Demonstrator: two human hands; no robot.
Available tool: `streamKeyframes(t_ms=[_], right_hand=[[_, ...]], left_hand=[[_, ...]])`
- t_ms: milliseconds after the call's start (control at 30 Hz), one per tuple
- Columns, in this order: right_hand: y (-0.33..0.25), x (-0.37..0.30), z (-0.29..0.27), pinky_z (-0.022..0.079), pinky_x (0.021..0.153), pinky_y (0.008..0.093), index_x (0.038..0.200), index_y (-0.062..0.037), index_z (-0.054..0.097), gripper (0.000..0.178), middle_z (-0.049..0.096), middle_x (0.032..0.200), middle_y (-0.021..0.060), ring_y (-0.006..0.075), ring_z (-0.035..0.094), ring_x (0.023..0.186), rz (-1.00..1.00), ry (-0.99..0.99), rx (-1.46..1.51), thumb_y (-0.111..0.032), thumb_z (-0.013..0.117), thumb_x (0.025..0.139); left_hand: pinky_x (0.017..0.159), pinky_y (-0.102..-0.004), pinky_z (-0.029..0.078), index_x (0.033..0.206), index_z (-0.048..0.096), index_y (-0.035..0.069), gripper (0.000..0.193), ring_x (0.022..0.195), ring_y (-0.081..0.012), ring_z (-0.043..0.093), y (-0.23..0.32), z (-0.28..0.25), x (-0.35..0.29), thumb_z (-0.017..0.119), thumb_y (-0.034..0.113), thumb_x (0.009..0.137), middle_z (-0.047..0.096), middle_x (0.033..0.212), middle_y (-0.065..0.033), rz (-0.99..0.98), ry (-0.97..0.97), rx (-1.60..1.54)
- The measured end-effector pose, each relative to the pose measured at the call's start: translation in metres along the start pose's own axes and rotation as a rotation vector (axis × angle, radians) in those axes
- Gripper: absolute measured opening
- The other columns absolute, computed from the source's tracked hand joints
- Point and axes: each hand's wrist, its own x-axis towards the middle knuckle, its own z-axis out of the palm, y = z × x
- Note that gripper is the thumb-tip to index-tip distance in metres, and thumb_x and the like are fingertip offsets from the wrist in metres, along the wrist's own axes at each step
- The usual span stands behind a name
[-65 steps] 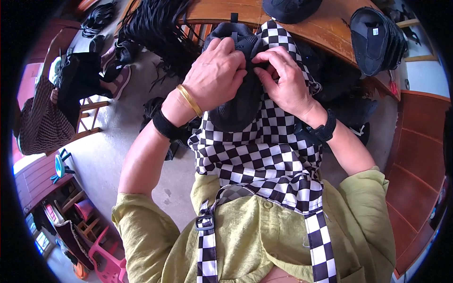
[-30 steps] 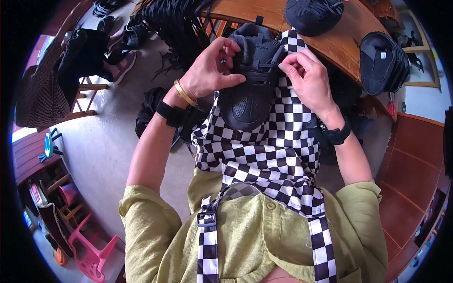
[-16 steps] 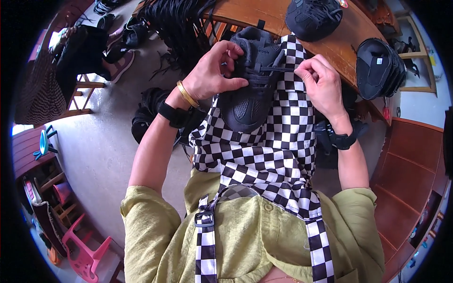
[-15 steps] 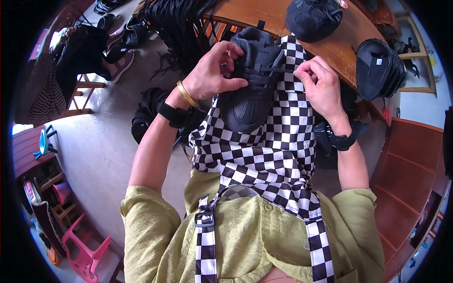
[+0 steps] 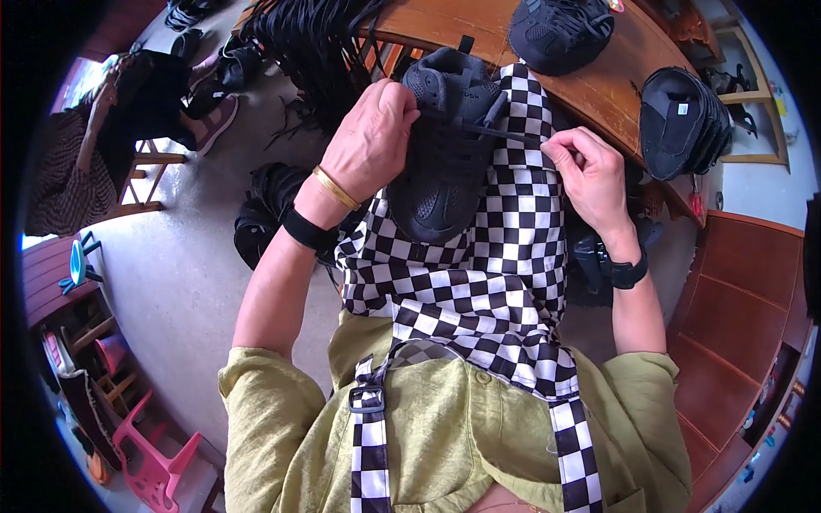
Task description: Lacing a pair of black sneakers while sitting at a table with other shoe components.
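A black sneaker lies on my lap over a black-and-white checkered apron, its toe pointing toward me. Dark laces cross its tongue. From the upper eyelets a black shoelace stretches to the right, its end pinched between the thumb and fingers of my right hand. My left hand is closed at the sneaker's left upper edge, back of the hand up. Whatever its fingertips grip is hidden from view.
A wooden table ahead carries a black sneaker and a stack of black shoe parts. Black laces hang in a bunch at its left. A person sits far left. A pink chair stands lower left.
My left hand has turned over and its fingers, spread along the sneaker before, have closed at its left edge. My right hand has moved slightly right and down, with the shoelace still stretched.
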Motion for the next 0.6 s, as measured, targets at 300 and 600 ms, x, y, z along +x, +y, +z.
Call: streamKeyframes(t_ms=[300, 600], right_hand=[[-0.007, -0.012, -0.005, 0.047, 0.057, 0.0269, 0.089, -0.0009, 0.070, 0.010, 0.066, 0.078, 0.0066, 0.0151, 0.062, 0.063, -0.078, 0.066, -0.027, -0.008, 0.076, 0.089], [0.041, -0.046, -0.010, 0.043, 0.052, 0.0235, 0.097, -0.0019, 0.069, 0.010, 0.066, 0.082, 0.0026, 0.0064, 0.053, 0.057, 0.144, 0.228, -0.071, 0.000, 0.070, 0.087]], left_hand=[[0.087, -0.0394, 0.049, 0.109, 0.068, 0.003, 0.035, 0.094, -0.0304, 0.059, 0.009, -0.029, -0.007, 0.064, -0.002, 0.074, 0.059, 0.098, -0.0115, 0.152, -0.054, 0.443], [0.083, -0.0375, 0.051, 0.109, 0.072, 0.005, 0.024, 0.092, -0.0273, 0.061, -0.028, -0.044, -0.047, 0.068, -0.001, 0.087, 0.063, 0.098, -0.0097, 0.002, 0.166, 0.617]])
